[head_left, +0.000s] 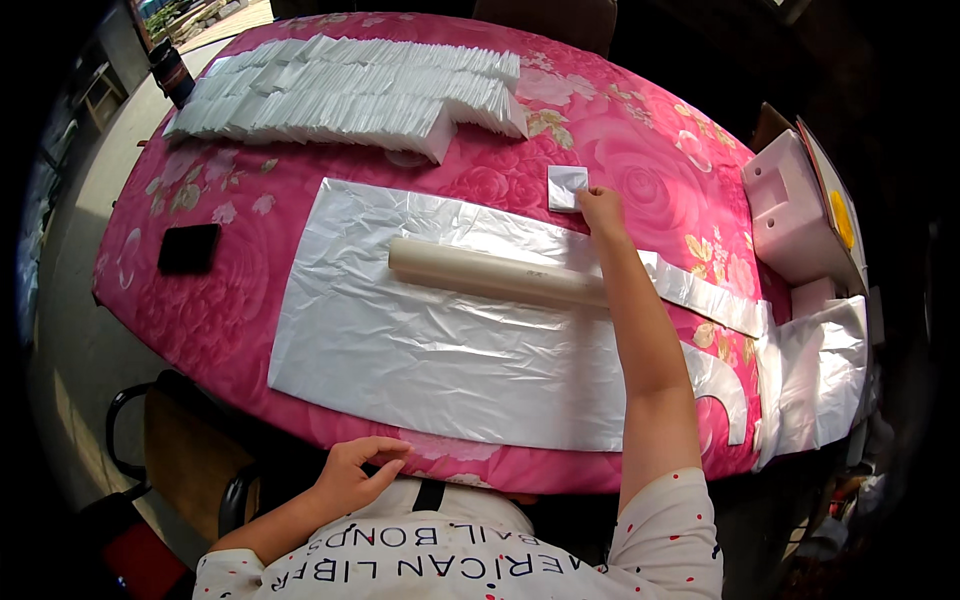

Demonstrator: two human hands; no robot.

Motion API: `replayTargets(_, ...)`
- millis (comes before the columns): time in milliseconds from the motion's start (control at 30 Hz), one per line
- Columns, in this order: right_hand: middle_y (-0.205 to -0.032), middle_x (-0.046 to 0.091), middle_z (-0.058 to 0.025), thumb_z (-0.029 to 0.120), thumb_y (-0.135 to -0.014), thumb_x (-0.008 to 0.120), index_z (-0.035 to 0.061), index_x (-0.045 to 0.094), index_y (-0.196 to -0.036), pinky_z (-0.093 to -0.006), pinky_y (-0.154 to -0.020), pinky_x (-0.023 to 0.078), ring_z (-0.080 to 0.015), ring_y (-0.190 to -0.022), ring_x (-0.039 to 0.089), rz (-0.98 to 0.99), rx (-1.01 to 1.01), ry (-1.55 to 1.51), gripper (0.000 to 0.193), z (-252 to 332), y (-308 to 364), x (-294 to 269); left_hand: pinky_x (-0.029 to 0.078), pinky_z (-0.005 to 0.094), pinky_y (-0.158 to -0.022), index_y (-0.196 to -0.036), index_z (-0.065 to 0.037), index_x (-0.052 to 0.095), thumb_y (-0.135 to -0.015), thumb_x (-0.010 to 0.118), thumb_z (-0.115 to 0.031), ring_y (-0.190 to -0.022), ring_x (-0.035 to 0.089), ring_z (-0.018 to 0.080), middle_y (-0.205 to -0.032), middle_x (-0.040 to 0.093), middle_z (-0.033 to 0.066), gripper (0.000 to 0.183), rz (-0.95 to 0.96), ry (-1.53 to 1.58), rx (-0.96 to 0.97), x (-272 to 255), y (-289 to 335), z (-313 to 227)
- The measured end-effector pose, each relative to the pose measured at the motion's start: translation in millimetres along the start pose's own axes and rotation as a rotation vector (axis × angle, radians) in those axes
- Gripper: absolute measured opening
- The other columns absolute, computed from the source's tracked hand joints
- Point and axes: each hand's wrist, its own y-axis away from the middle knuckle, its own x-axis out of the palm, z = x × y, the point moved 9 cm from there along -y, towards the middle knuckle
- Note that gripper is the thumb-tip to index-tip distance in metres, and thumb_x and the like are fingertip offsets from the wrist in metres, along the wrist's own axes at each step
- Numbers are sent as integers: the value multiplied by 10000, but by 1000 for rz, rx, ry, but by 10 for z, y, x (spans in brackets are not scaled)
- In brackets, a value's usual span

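My right hand (602, 210) pinches the corner of a small folded white plastic bag (567, 186) over the cloth, beyond the large bag. My left hand (362, 470) holds nothing; its fingers are loosely bent, thumb apart, at the table's near edge. A large white plastic bag (440, 370) with two long handles lies flat and creased in front of me. Across its upper part rests a pale tube (480, 272), its right end hidden behind my right forearm.
Rows of folded white packets (330, 95) stand packed at the far left. The table wears a pink floral cloth (640, 170). A black phone (189, 248) lies at left, with a dark bottle (170, 72) beyond. At right are a white foam box (790, 200) and more plastic bags (815, 375).
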Motion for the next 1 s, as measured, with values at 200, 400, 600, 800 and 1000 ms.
replayTargets(200,-997,627,-174,245,-773,632,18,625,-1007,-401,-756,469,-310,-911,601,-140,-208,520,326,411,422,-140,497,260,-767,-993,10,630,-783,607,-13,-863,645,175,-939,664,122,212,-19,7,-37,-32,15,45)
replayTargets(400,-1028,611,-146,249,-766,667,41,575,-1149,-384,-805,459,-313,-957,560,389,-455,202,446,450,1428,-125,493,264,-774,-992,12,627,-780,606,-6,-871,643,188,-946,663,124,214,36,-30,50,70,-61,-127)
replayTargets(600,-946,589,-85,228,-754,682,62,573,-1165,-345,-797,451,-245,-943,506,107,-652,597,456,55,2264,-630,482,298,-806,-1005,4,619,-781,619,-58,-902,629,231,-973,652,123,232,177,-128,163,397,-282,-390)
replayTargets(800,-889,568,-146,267,-814,627,-50,538,-1156,-358,-710,463,-291,-792,549,345,-242,355,475,-271,3198,-562,356,388,-979,-1238,-27,461,-761,651,-143,-1182,428,344,-1290,424,212,526,219,-455,512,934,-661,-673)
replayTargets(1000,-1314,412,-180,309,-855,540,-14,466,-1244,-406,-1020,298,-322,-1229,372,243,-638,382,510,-389,3308,-536,194,447,-1076,-1389,-63,263,-779,614,-383,-1342,112,430,-1451,105,261,773,207,-673,672,1418,-995,-794)
